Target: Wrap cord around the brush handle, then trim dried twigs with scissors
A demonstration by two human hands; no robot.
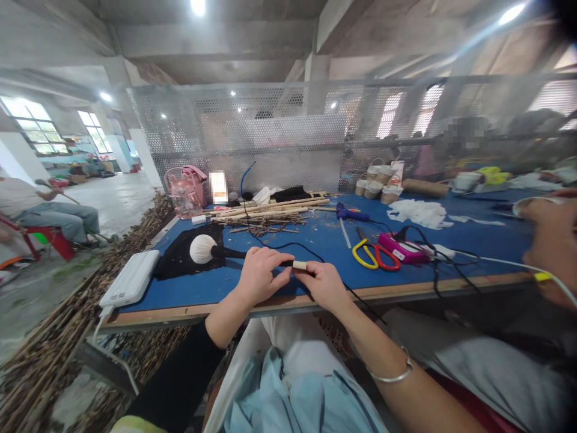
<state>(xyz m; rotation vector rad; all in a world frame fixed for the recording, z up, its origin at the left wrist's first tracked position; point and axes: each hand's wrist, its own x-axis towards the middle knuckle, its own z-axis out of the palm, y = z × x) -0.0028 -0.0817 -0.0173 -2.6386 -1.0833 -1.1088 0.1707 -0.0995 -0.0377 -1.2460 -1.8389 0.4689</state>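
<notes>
A stick wrapped in black, with a round white cloth-like head at its left end, lies sideways above the front of the table. My left hand is closed around its middle, the palm side hidden. At the bare pale tip on the right, my right hand pinches the stick between thumb and fingers. Beneath the white head a piece of black cloth is spread on the blue tabletop. Scissors with yellow and red handles lie to the right of my hands.
Behind my hands lie a bundle of thin sticks and a blue glue gun. White fabric strips and a magenta box with cables are further right. A white power bank sits at the left edge. A co-worker's hand shows at right.
</notes>
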